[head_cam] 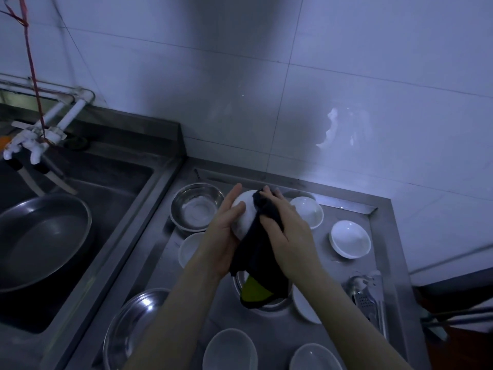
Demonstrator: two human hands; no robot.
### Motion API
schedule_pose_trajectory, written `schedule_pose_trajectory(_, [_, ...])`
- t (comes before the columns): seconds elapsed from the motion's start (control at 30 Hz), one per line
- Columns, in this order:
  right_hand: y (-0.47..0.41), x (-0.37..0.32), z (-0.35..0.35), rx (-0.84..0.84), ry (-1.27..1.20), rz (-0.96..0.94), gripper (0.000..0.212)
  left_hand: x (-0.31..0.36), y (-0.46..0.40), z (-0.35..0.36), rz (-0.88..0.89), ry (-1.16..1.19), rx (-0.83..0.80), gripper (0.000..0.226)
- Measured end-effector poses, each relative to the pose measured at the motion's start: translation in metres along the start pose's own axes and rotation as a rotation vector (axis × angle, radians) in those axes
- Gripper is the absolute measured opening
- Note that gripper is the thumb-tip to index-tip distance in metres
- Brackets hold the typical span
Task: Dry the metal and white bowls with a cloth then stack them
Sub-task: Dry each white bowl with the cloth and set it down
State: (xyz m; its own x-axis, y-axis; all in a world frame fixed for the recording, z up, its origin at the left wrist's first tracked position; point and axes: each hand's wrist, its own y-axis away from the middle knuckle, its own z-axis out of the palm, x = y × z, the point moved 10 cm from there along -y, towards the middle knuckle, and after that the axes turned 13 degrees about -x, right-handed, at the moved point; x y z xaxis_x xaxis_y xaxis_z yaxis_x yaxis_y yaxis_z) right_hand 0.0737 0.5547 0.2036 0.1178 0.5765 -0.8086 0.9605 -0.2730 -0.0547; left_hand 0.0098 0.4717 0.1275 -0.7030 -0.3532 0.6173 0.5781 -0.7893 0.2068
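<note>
My left hand (222,237) holds a white bowl (244,216) above the steel counter, its underside turned toward me. My right hand (286,231) presses a dark cloth (257,252) with a yellow-green patch against that bowl, fingers curled over the cloth. A metal bowl (196,206) stands on the counter just left of the held bowl. Several white bowls lie around: one at the back (308,210), one at the right (350,239), one under my left wrist (189,248), two at the front (230,349) (314,357). Another metal bowl (264,307) sits beneath the hanging cloth.
A sunken steel tray counter (384,265) carries the dishes. A large metal pan (42,239) lies in the sink at the left, under white taps (32,145). A wide metal dish (128,327) is at the front left. Metal utensils (366,297) lie along the right edge. A tiled wall stands behind.
</note>
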Motion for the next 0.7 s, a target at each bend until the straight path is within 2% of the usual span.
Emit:
schedule_pose_trajectory(0.13, [0.013, -0.027, 0.021, -0.077, 0.3, -0.242, 0.049, 0.0, 0.003, -0.001, -0.041, 0.075, 0.002, 0.043])
schedule_pose_trajectory(0.2, [0.024, -0.028, 0.026, -0.095, 0.411, -0.365, 0.045, 0.0, 0.002, -0.01, -0.063, 0.133, 0.019, 0.05])
schedule_pose_trajectory(0.3, [0.044, -0.026, 0.027, -0.04, 0.447, -0.476, 0.048, 0.002, 0.0, -0.014, -0.02, 0.232, 0.026, 0.053])
schedule_pose_trajectory(0.37, [0.047, -0.015, 0.014, 0.059, 0.249, -0.39, 0.052, 0.006, 0.002, -0.006, 0.032, 0.217, 0.024, 0.053])
schedule_pose_trajectory(0.43, [0.04, 0.012, -0.004, 0.162, -0.157, -0.178, 0.053, 0.008, 0.004, 0.001, 0.056, 0.198, 0.013, 0.052])
schedule_pose_trajectory(0.5, [0.028, 0.038, -0.006, 0.159, -0.508, 0.009, 0.05, 0.008, 0.007, 0.002, 0.069, 0.195, 0.019, 0.051])
schedule_pose_trajectory(0.53, [0.025, 0.045, -0.005, 0.151, -0.578, 0.055, 0.048, 0.007, 0.008, 0.004, 0.068, 0.203, 0.025, 0.052])
schedule_pose_trajectory(0.63, [0.034, 0.043, -0.004, 0.223, -0.477, 0.088, 0.052, 0.001, 0.002, 0.002, 0.087, 0.271, 0.055, 0.048])
schedule_pose_trajectory(0.7, [0.047, 0.027, 0.003, 0.288, -0.301, 0.003, 0.056, -0.003, -0.006, -0.003, 0.097, 0.33, 0.09, 0.05])
